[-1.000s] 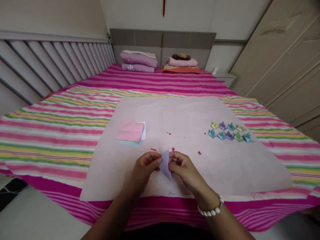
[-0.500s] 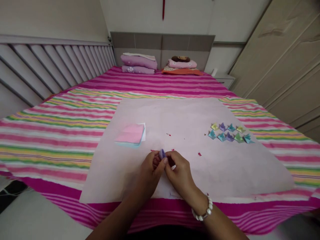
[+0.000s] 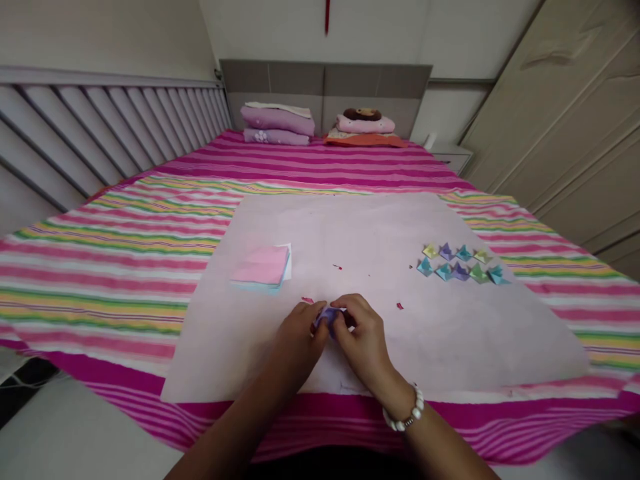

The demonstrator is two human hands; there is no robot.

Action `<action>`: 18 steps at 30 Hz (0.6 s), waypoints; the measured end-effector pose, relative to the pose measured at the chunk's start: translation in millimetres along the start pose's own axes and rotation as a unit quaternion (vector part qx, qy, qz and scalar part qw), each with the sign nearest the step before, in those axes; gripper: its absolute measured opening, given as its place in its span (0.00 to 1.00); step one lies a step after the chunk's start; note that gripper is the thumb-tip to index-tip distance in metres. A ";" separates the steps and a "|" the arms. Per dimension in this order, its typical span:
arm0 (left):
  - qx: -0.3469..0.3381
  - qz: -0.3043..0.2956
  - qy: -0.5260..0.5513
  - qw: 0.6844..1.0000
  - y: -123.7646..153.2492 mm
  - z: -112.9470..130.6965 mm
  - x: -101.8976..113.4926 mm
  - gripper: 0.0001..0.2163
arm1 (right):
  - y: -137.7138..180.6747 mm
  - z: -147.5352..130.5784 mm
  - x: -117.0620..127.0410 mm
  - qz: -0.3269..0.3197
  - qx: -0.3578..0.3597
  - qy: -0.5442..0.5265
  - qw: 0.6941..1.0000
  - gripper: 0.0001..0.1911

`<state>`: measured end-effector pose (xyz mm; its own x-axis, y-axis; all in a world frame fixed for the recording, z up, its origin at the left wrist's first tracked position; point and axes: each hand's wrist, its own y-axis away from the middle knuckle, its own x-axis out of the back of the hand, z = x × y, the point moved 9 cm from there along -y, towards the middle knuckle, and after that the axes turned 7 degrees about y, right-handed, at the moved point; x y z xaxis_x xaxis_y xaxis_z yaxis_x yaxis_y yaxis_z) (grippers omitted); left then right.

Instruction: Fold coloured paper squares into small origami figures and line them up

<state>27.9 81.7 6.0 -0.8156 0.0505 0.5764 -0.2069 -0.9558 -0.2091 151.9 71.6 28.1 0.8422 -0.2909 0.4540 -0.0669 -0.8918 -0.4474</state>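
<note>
Between my two hands is a small piece of folded purple paper (image 3: 329,316), partly hidden by the fingers. My left hand (image 3: 301,333) pinches its left side with thumb and fingers. On its right side, the thumb and fingers of my right hand (image 3: 364,337) are closed on the same paper; a white bead bracelet (image 3: 404,421) circles that wrist. Both hands are low over the large pale sheet (image 3: 450,347). Beyond my left hand lies a stack of square paper (image 3: 261,265), pink on top with light blue and white edges showing.
Two rows of small folded paper shapes (image 3: 460,271), in blue, purple, yellow and green, stand on the sheet's right side. Small red scraps (image 3: 399,306) lie scattered. The sheet rests on a striped bed cover (image 3: 110,267); folded bedding (image 3: 277,125) is stacked at the headboard.
The purple paper has turned from a narrow upright shape to a wider, flatter one between my fingers. My right fingers have moved up and over its far edge.
</note>
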 end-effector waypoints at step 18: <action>0.052 -0.012 0.319 0.946 2.2 -12.8 10.8 0.12 | 8.3 41.2 -23.6 -0.090 -0.314 -0.401 0.856 0.10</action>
<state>11.7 83.9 1.7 -0.9784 0.2057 -0.0210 -0.2025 -0.9738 -0.1033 153.5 85.3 -18.1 0.9489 -0.0227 -0.3148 0.0395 -0.9810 0.1898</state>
